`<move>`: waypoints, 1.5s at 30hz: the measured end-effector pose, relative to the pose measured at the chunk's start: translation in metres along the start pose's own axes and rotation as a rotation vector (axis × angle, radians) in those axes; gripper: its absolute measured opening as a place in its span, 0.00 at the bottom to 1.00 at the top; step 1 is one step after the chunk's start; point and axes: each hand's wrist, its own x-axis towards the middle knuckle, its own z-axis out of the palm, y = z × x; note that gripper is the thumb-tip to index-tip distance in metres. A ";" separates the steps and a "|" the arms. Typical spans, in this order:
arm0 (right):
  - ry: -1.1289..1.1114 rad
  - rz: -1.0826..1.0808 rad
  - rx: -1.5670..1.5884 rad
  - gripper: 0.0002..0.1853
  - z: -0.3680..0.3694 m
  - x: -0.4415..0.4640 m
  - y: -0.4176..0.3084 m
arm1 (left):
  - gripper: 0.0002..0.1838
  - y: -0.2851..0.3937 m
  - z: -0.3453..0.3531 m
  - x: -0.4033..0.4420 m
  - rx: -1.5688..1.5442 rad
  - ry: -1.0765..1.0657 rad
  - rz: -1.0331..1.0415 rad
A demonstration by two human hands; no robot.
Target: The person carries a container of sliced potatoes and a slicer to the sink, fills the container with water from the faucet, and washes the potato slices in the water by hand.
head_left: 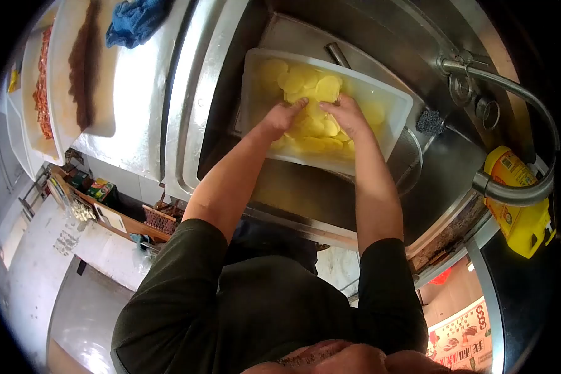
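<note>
A white plastic tub (389, 107) stands in the metal sink, holding cloudy yellowish water and many thin, round yellow slices that look like potato slices (315, 128). My left hand (285, 116) reaches into the tub from the left, its thumb over the slices and its other fingers hidden below them. From the right, my right hand (348, 116) closes on the same heap, thumb on top. Between the two hands, several slices are gathered, one larger one standing out near the right fingertips.
Around the tub is the steel sink (280, 196), with a wire strainer (417, 163) to its right. A curved faucet pipe (530, 93), a dark scrubber (430, 123) and a yellow bottle (511, 206) are at right. On the left counter lie a blue cloth (135, 23) and a cutting board (104, 103).
</note>
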 end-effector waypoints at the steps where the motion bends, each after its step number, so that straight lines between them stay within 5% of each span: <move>1: 0.023 0.019 -0.031 0.21 0.002 -0.001 0.000 | 0.25 0.003 0.004 -0.006 0.058 0.025 -0.004; 7: 0.181 -0.099 -0.002 0.19 -0.006 -0.024 0.015 | 0.26 0.006 0.000 -0.013 0.261 0.058 -0.010; 12: 0.240 0.015 -0.489 0.23 -0.029 -0.057 -0.014 | 0.26 0.012 -0.024 -0.012 0.755 0.015 0.107; 16: 0.279 -0.048 -0.689 0.26 -0.031 -0.068 0.012 | 0.30 -0.004 -0.022 -0.001 0.764 0.289 0.476; 18: 0.299 0.088 -0.920 0.27 -0.017 -0.081 -0.007 | 0.33 0.002 -0.004 -0.013 0.753 0.452 0.603; 21: 0.257 0.160 -1.126 0.30 -0.013 -0.093 -0.019 | 0.38 0.008 0.013 -0.040 1.065 0.659 0.652; 24: 0.198 -0.070 -1.155 0.32 -0.008 -0.095 0.003 | 0.41 0.004 0.013 -0.054 1.300 0.167 0.276; 28: 0.220 -0.236 -0.954 0.32 0.020 -0.089 0.019 | 0.41 -0.024 0.030 -0.052 1.510 0.132 0.199; 31: 0.104 -0.154 -0.653 0.30 0.038 -0.060 0.041 | 0.41 -0.062 0.006 0.001 1.433 0.108 0.153; 35: -0.015 0.108 -0.430 0.23 0.031 -0.050 0.018 | 0.35 -0.025 0.000 -0.009 1.258 -0.075 0.122; 36: 0.063 -0.127 -0.464 0.21 0.026 -0.051 0.027 | 0.34 -0.016 -0.005 -0.011 1.182 -0.078 0.150; 41: 0.206 -0.213 -0.193 0.23 0.000 -0.060 0.023 | 0.29 0.006 0.000 -0.018 0.703 -0.087 0.304; 43: 0.248 -0.344 0.018 0.21 -0.001 -0.059 0.037 | 0.27 0.019 0.010 -0.028 0.526 -0.065 0.145; 45: 0.272 -0.238 0.081 0.18 -0.001 -0.074 0.017 | 0.27 0.020 0.016 -0.029 0.262 -0.040 0.053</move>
